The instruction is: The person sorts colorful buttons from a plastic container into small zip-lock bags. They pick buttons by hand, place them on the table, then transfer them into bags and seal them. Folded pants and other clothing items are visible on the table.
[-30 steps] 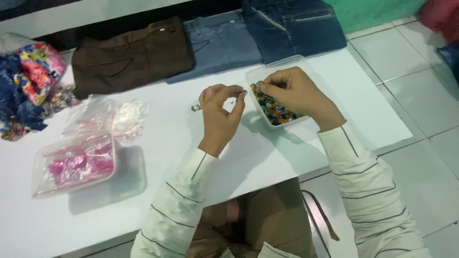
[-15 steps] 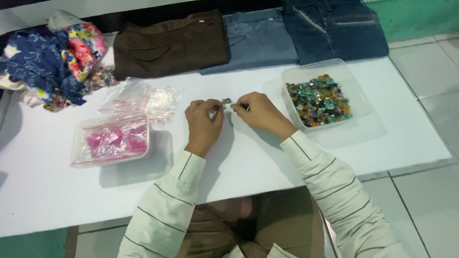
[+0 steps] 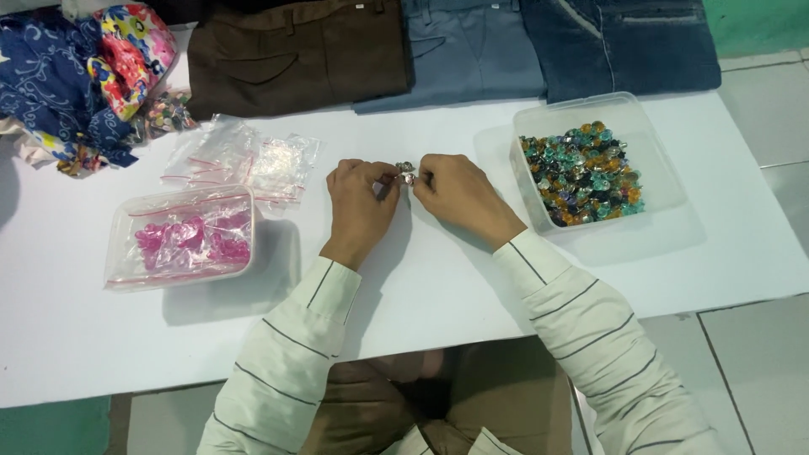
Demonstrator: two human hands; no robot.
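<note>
We see the left hand and right hand meeting fingertip to fingertip, both pinching one small shiny bead between them, equally near, with the clear tub of coloured beads lying off to the right.

Both arms wear long cream-white sleeves crossed by thin, widely spaced dark stripes, with plain cuffs ending at the wrists of the left hand and right hand. At the bottom centre of the frame, brown trousers cover the lap.
</note>
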